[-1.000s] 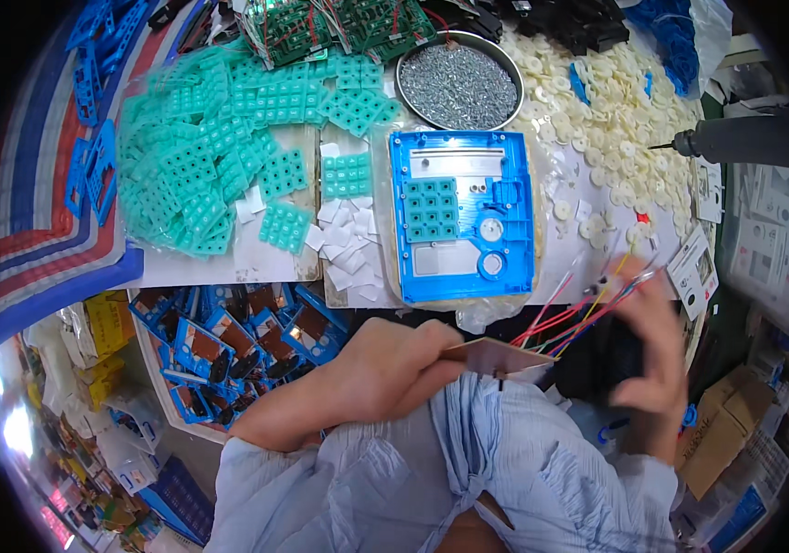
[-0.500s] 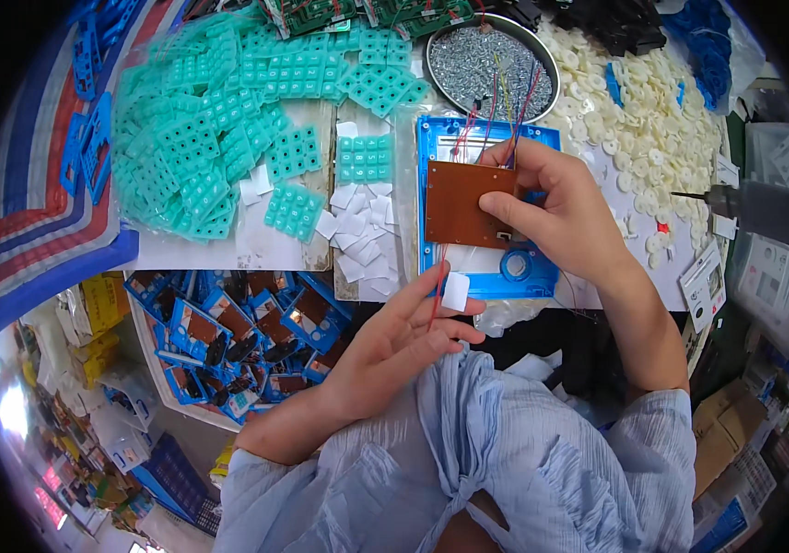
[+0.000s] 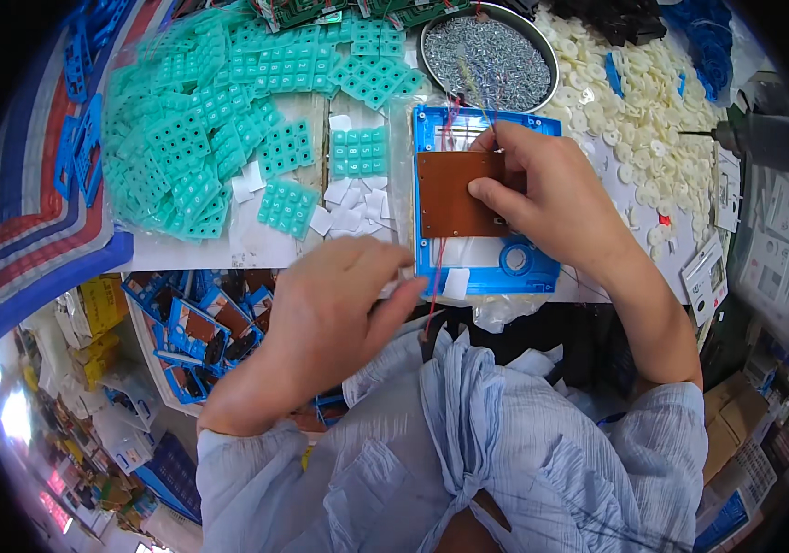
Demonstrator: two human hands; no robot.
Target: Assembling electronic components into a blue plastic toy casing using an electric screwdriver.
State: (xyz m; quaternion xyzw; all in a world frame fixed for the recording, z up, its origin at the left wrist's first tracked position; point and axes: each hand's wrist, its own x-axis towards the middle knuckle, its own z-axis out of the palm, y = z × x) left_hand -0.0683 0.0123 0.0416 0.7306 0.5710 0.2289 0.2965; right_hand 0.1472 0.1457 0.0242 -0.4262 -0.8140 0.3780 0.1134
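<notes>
My right hand [image 3: 542,184] grips a brown circuit board [image 3: 454,194] by its right part, thumb on top, fingers behind it. The board is over a blue plastic casing [image 3: 486,278] with a round ring at its lower right. Thin coloured wires [image 3: 452,124] rise beyond the board, and red wires [image 3: 435,286] hang from its near edge. A white square piece [image 3: 456,283] shows at the casing's near rim. My left hand [image 3: 330,309], slightly blurred, is palm down left of the casing, thumb apart from the fingers; nothing shows clearly in it. White squares [image 3: 346,217] lie just beyond it.
Teal keypads [image 3: 182,138] are heaped at far left. A round metal tray [image 3: 555,88] of screws stands behind the casing, and cream discs [image 3: 634,120] spread to its right. A dark tool with a thin tip [image 3: 712,135] juts in from the right. Blue assembled units [image 3: 205,327] fill a bin below left.
My left hand has left the red wires and white piece, moved left and up, and turned palm down. The board and my right hand have shifted slightly left and away.
</notes>
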